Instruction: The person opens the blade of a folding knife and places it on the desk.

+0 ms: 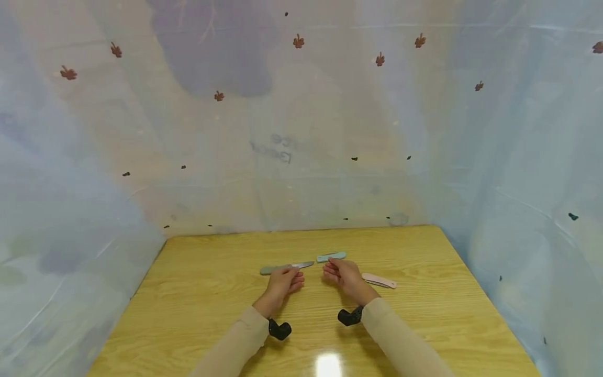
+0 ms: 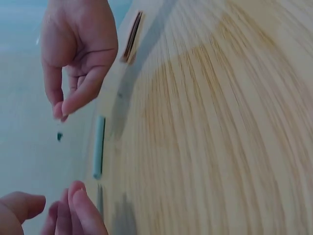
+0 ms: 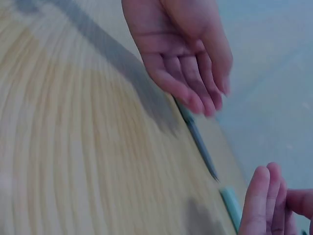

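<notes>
Head view has the green knife (image 1: 269,270) in the lower middle of the frame, blade (image 1: 305,264) out and aimed right at the folded blue knife (image 1: 338,255); the folded pink knife (image 1: 379,280) lies further right on the table (image 1: 188,303). Likeliest trouble, I judge, is a cut: the bare blade lies close by the left hand (image 1: 282,283), and fingers closing on it instead of the handle could meet its edge. A careless sweep of the right hand (image 1: 346,276) might also knock the blue knife against the tip. Both hands look empty, hanging above the wood: the left moderately open, thumb clear of loosely bent fingers; the right narrow, thumb at or near the fingertips, with nothing visible between.
</notes>
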Available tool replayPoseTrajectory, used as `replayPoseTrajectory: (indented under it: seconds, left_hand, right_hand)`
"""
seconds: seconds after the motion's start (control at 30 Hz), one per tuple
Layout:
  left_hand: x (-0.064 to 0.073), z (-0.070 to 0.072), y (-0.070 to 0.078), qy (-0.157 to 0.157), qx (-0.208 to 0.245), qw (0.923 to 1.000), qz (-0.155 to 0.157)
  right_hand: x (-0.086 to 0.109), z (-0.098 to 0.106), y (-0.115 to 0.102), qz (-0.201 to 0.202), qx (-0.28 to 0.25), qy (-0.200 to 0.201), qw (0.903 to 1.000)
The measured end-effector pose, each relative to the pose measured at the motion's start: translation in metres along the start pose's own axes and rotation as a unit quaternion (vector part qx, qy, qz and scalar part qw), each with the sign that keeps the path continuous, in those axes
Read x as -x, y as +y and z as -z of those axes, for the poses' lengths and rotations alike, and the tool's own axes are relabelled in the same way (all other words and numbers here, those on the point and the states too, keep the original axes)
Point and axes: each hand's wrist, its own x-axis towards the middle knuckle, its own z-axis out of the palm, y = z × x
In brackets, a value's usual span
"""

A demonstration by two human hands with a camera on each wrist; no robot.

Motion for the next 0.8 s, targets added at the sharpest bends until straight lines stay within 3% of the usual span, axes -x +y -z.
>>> replayPoseTrajectory:
  seconds: [0.13, 0.33, 0.47, 0.63, 0.8]
  left_hand:
    - [0.000, -0.016, 0.003, -0.028, -0.035, 0.9988, -0.021]
    - [0.003, -0.039, 0.004, -0.081, -0.036, 0.9951, -0.044]
    - [0.006, -0.056, 0.004, -0.102, -0.035, 0.9930, -0.048]
    - [0.007, -0.080, 0.000, -0.119, -0.034, 0.9918, -0.032]
    - [0.001, -0.107, -0.011, -0.118, -0.066, 0.9895, -0.051]
  right_hand:
    - [0.009, 0.025, -0.019, 0.018, 0.032, 0.011, 0.9993]
    - [0.017, 0.070, -0.044, 0.038, 0.076, 0.041, 0.9955]
    - [0.024, 0.099, -0.058, 0.038, 0.071, 0.053, 0.9954]
    - [0.034, 0.126, -0.068, 0.060, 0.091, 0.061, 0.9921]
    - [0.039, 0.148, -0.070, 0.092, 0.142, 0.065, 0.9834]
